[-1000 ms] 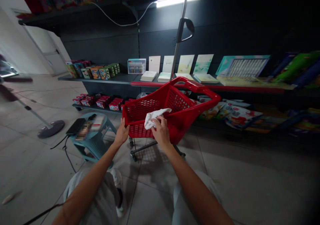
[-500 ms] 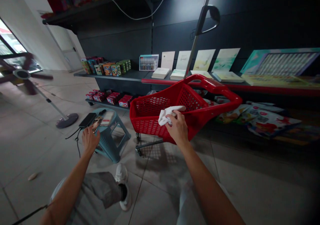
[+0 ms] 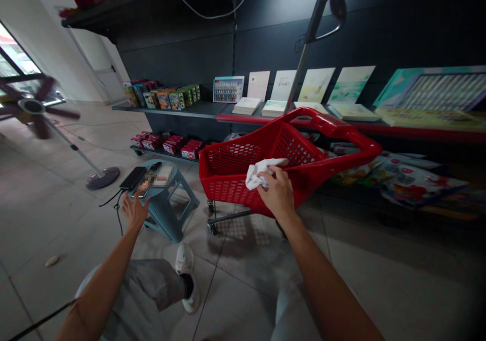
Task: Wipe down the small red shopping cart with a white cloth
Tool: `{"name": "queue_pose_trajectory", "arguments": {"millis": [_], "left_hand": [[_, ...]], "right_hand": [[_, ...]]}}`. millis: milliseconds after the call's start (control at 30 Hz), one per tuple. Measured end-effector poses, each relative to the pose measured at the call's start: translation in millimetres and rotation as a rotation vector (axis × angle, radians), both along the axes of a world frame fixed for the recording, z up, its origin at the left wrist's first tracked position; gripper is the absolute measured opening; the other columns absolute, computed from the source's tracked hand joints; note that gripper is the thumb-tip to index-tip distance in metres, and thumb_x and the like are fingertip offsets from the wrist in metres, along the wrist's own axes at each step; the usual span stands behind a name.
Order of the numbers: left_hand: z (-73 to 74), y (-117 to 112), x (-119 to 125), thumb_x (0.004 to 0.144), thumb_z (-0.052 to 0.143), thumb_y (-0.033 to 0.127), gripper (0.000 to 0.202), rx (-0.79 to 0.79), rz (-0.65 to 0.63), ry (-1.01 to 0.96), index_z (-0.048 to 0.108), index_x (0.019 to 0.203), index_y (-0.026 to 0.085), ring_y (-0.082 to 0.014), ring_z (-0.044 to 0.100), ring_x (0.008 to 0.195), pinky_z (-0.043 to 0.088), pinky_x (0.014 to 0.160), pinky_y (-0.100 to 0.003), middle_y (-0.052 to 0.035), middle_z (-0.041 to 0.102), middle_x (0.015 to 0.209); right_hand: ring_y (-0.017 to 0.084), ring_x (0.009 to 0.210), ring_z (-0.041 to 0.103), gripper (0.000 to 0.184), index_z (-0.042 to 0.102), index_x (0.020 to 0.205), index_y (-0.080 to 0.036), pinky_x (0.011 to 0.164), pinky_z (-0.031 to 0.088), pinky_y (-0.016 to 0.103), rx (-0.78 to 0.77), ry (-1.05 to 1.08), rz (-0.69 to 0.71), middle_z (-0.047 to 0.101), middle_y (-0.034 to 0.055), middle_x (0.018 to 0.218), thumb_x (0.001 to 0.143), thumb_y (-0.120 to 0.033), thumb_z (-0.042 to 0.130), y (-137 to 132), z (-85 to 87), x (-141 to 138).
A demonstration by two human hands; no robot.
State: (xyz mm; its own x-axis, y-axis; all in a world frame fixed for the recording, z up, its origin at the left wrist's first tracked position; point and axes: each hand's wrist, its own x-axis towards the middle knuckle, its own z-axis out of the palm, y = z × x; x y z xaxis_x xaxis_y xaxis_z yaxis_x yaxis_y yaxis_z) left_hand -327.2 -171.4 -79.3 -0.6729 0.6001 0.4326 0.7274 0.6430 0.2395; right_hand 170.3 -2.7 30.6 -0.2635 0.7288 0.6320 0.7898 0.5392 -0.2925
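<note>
Your right hand has a closed grip on a crumpled white cloth, pressing it to the near side of a red plastic shopping basket, close to the top rim. The cloth bunches out past your thumb side, toward the basket's left end. The basket has mesh walls and sits tilted on a low wheeled metal frame. A metal pole rises behind it, topped by a black handle.

Your left hand is open with an empty grip, its fingers spread just beside the near edge of a teal plastic stool. You can't tell from this view whether your fingertips touch the stool. A flat black device lies at the stool's left edge, next to a blurred item, and a black cable trails down to the tile floor.

Past the basket, a dark upper shelf carries small boxes at its left end and books propped along its length. A lower shelf holds red boxes. A stand fan stands off to your left on the floor.
</note>
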Motion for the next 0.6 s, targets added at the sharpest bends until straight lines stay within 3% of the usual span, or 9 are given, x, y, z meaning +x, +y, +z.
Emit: {"name": "queue_pose_trajectory", "arguments": {"millis": [333, 600], "left_hand": [[-2.9, 3.5, -5.6, 0.097, 0.053, 0.05, 0.058, -0.049, -0.001, -0.056, 0.054, 0.145, 0.018, -0.0435, 0.033, 0.149, 0.037, 0.114, -0.06, -0.0228, 0.025, 0.165], [-11.0, 2.0, -9.2, 0.098, 0.053, 0.049, 0.062, -0.022, -0.005, -0.043, 0.046, 0.151, 0.018, -0.0422, 0.031, 0.15, 0.036, 0.114, -0.058, -0.0234, 0.021, 0.167]], "right_hand": [[0.033, 0.113, 0.051, 0.028, 0.074, 0.11, -0.022, 0.089, 0.045, 0.044, -0.021, 0.011, -0.03, 0.058, 0.013, 0.135, 0.084, -0.023, 0.064, 2.3, -0.9, 3.5], [0.032, 0.111, 0.052, 0.028, 0.075, 0.11, -0.022, 0.087, 0.045, 0.042, -0.011, -0.002, -0.033, 0.059, 0.0127, 0.135, 0.084, -0.023, 0.065, 1.6, -0.4, 4.8]]}}
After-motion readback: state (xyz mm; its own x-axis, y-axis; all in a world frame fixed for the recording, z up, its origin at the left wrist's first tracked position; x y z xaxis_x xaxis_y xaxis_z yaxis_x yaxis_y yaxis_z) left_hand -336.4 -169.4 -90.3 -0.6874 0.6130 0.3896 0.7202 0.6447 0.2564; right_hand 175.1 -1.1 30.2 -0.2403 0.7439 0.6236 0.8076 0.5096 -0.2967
